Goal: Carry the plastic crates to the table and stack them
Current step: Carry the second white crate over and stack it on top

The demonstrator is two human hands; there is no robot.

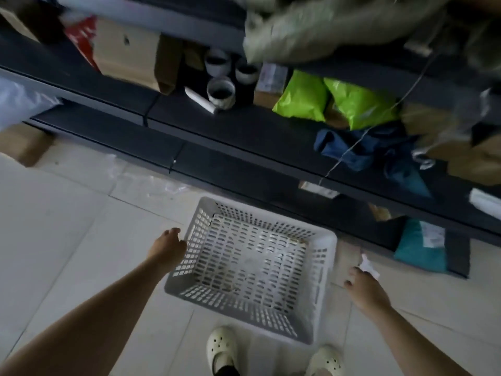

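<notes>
Crate (250, 270) sits empty on the floor (67, 226), lower centre. Perforated thin plastic: probably light, stiff with some flex. Best held by opposite rims. Left hand (168, 246) touches the left rim, grip unclear. Right hand (366, 290) is near the right side, not touching; can't tell if it holds anything.

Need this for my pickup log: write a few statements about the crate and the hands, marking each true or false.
1. The white perforated plastic crate sits on the pale tiled floor. True.
2. The crate is packed with green bags. False: it holds no bags; the bright green plastic bags lie on the dark shelf.
3. The left hand is at the crate's left rim. True.
4. The right hand grips the crate's right rim. False: it is apart from the crate.
</notes>
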